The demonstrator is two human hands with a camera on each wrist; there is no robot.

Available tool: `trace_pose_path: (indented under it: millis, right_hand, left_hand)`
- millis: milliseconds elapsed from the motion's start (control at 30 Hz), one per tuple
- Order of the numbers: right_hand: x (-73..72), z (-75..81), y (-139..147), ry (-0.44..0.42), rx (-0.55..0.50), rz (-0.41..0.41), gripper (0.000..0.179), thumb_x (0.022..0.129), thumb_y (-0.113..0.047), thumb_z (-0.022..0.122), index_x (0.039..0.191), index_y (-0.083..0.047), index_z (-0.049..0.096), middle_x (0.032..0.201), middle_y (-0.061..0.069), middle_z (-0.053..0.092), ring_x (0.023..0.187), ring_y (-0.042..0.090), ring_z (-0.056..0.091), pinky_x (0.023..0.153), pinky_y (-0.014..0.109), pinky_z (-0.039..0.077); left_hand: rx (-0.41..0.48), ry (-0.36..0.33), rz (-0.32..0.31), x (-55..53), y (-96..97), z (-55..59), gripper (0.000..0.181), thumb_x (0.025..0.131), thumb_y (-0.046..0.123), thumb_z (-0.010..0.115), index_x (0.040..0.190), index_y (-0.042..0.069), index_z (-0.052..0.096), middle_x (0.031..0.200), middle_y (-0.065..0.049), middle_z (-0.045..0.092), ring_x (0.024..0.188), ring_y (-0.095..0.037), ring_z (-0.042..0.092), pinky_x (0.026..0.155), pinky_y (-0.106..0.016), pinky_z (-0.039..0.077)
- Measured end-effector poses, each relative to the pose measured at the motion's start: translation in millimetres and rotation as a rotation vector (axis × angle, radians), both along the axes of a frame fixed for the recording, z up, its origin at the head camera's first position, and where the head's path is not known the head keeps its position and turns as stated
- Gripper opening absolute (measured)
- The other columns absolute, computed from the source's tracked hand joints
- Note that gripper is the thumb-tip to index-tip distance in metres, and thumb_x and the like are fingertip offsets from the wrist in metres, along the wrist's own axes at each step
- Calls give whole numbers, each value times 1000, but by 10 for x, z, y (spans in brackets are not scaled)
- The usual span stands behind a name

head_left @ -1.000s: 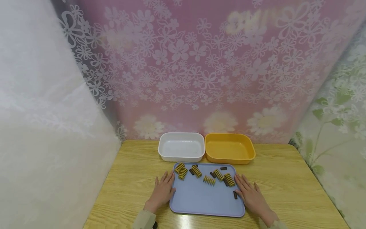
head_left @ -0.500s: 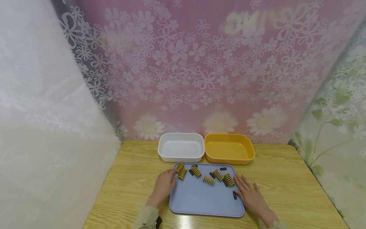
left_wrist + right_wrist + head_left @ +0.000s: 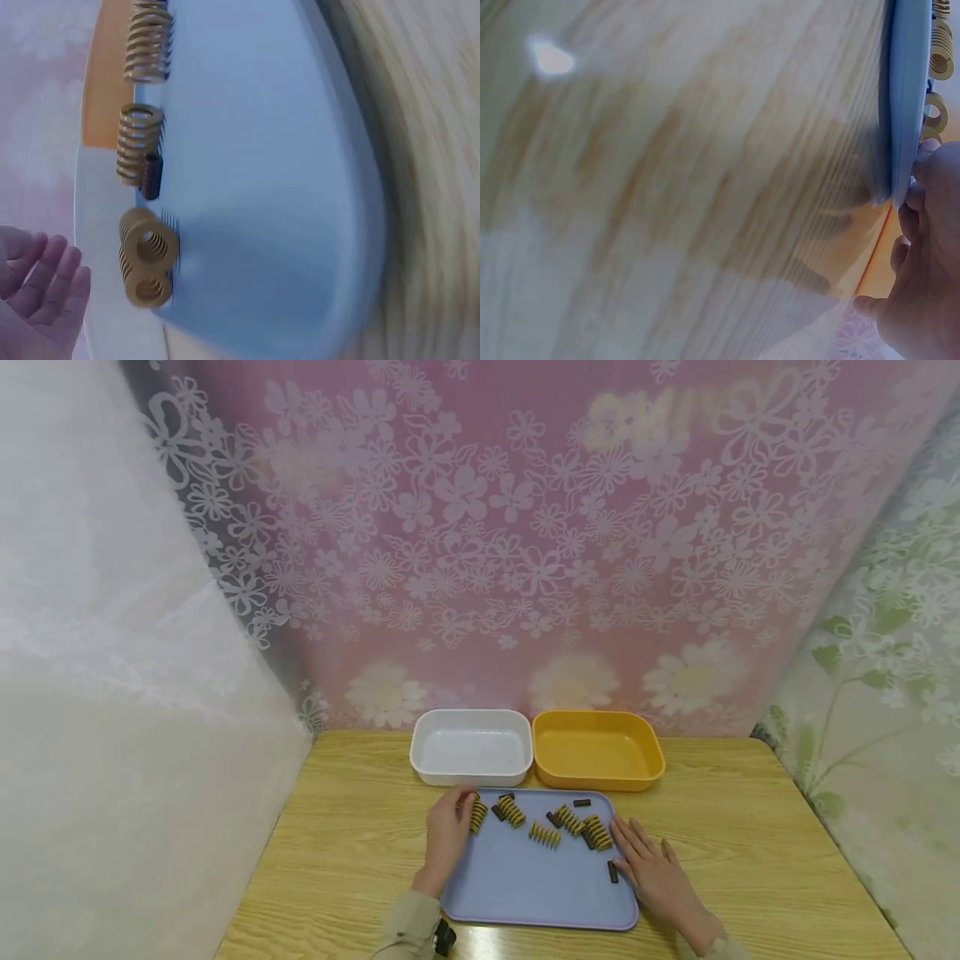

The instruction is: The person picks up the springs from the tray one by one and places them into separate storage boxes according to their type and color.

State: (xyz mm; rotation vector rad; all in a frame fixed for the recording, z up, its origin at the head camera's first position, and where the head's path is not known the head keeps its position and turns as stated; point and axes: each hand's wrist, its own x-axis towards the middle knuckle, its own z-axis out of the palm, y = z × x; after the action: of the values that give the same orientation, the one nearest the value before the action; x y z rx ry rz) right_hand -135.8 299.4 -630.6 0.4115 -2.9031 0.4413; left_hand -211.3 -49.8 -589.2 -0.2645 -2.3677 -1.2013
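My left hand [image 3: 448,831] hovers at the far left corner of a blue tray [image 3: 540,893], over a pair of yellow coil springs [image 3: 478,817], partly covering them. In the left wrist view, its loosely bent fingers [image 3: 56,274] appear apart from the paired springs [image 3: 154,244]. Along the tray's right edge rests my right hand [image 3: 660,872], its fingers extended. A small dark spring [image 3: 612,872] lies beside its thumb. Several more yellow springs [image 3: 544,834] and small dark ones [image 3: 582,802] are scattered over the tray's far half.
Behind the tray, a white bin [image 3: 472,779] and an orange bin [image 3: 600,782] stand side by side. All of these are on a wooden table [image 3: 735,827]. Floral cloth [image 3: 487,568] hangs behind and at the sides.
My left hand has left the tray's left edge and moved forward and right, over the paired yellow springs. The right hand stays at the right edge.
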Motion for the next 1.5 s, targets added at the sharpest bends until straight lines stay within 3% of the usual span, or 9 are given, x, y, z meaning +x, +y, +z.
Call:
trace_pose_path:
  millis: [167,467,567,800,933,1200,1500]
  right_hand:
    - [1,55,-39,-46,13,-10,57,104,-36,55,155,-13,43,160,6,40,146,36,36,106,75,28]
    - [11,26,-42,14,-3,17,56,104,-34,56,155,-16,43,160,2,40,149,28,34,102,76,32]
    - [15,55,-53,15,-4,11,55,102,-32,59,152,-12,47,158,5,44,145,33,39,102,76,33]
    - [3,123,-78,-81,14,-9,56,104,-31,57,154,-9,44,160,9,40,146,38,37,107,76,28]
    - [-4,128,-69,-107,29,-18,57,104,-32,56,155,-9,42,161,9,38,147,38,35,108,76,27]
    - [-7,107,-48,-111,34,-20,56,105,-32,55,155,-10,42,161,9,38,147,38,35,107,76,27]
    - [3,27,-13,-6,15,0,55,103,-33,58,152,-11,47,158,7,43,144,35,40,102,76,32]
  left_hand:
    - [14,-70,4,-7,76,-85,16,90,-5,71,105,1,73,97,-9,74,85,-20,70,72,-30,59]
    - [-35,-110,44,34,100,-175,31,80,-11,76,109,1,74,101,-11,75,90,-26,72,77,-39,59]
    - [-57,-126,41,30,99,-200,36,77,-11,78,110,2,74,102,-10,75,94,-27,71,80,-40,58]
    - [-46,-151,-16,30,88,-219,41,70,-13,83,107,2,72,99,-11,74,91,-27,71,80,-40,58]
    - [-26,-199,-50,36,75,-211,40,70,-11,85,106,3,73,99,-10,74,91,-26,70,81,-39,58]
    - [3,-303,-136,97,38,-268,38,70,-1,90,104,2,72,96,-9,74,87,-25,70,74,-31,56]
    - [-24,-304,-151,112,32,-319,33,71,0,89,100,5,74,91,-5,74,84,-21,69,75,-30,57]
